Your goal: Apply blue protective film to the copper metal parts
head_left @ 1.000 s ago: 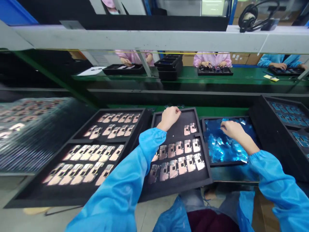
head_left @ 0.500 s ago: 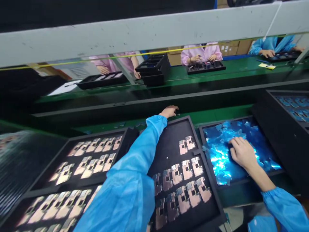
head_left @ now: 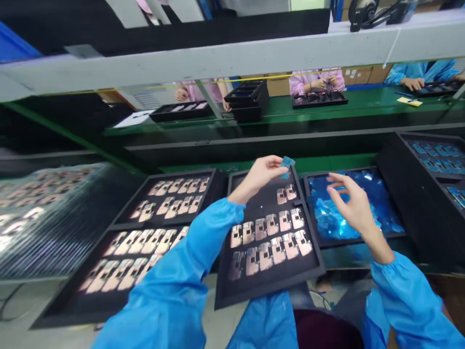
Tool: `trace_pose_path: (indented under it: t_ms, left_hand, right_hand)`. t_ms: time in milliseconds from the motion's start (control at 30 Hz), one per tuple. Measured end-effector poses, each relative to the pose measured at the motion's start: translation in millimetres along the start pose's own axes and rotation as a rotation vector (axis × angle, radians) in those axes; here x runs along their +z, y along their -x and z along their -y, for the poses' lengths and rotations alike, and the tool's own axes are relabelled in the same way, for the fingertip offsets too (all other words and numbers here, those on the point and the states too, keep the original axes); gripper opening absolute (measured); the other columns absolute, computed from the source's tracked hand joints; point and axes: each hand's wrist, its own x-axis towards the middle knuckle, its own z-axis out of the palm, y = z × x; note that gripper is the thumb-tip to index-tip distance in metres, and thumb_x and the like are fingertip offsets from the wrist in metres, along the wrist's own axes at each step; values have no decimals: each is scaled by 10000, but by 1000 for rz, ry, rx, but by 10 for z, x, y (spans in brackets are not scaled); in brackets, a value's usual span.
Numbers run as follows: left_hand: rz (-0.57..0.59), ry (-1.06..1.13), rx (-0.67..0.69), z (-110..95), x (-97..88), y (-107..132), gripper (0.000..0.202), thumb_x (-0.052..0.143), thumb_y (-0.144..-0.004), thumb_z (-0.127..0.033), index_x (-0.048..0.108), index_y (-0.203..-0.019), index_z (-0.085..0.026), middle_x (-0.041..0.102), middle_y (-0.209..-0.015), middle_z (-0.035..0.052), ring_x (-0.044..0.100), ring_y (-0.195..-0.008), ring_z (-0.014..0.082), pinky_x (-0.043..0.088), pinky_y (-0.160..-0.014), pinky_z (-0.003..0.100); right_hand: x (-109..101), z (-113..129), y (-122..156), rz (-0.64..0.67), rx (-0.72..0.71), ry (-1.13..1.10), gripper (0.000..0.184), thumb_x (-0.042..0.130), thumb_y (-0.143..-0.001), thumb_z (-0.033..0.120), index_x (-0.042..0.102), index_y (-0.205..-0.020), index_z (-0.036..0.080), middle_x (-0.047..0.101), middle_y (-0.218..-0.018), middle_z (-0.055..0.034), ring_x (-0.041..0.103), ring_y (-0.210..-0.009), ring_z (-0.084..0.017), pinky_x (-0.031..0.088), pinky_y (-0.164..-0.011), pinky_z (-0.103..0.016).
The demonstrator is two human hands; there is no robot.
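My left hand [head_left: 259, 175] is above the far end of the middle black tray [head_left: 261, 286], pinching a small blue film-covered plate [head_left: 286, 164] between thumb and fingertips. Below it in that tray lie rows of coppery, phone-board-like plates [head_left: 278, 249] with dark square cut-outs. Over to the right, my right hand [head_left: 350, 203] hovers with fingers and thumb apart, and I see nothing in it. Beneath it is a tray heaped with crumpled, shiny blue film [head_left: 332, 215]. The exact kind of the held plate cannot be made out.
Left of the middle tray stands a black tray [head_left: 119, 227] with more coppery plates. A ribbed surface [head_left: 72, 232] with plates is further left. Blue-covered plates [head_left: 436, 157] fill a raised tray at right. Co-workers sit across the green bench [head_left: 370, 103], behind a grey beam [head_left: 232, 60].
My left hand has come back from the bench's far edge and now holds the blue film-covered plate. The right hand has lifted off the film with fingers spread. The view has shifted left.
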Motion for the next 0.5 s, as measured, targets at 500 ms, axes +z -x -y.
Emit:
trace_pose_path:
  t_ms: [500]
  left_hand:
    - [-225, -153, 89, -322, 1531, 1828, 218, 764, -898, -425, 807, -866, -214, 808, -857, 37, 740, -788, 211, 594, -766, 319]
  right_hand:
    - [-225, 411, 932, 67, 212, -404, 247, 703, -1028, 435, 828, -1021, 222, 825, -976, -45, 768, -852, -190, 621, -821, -309]
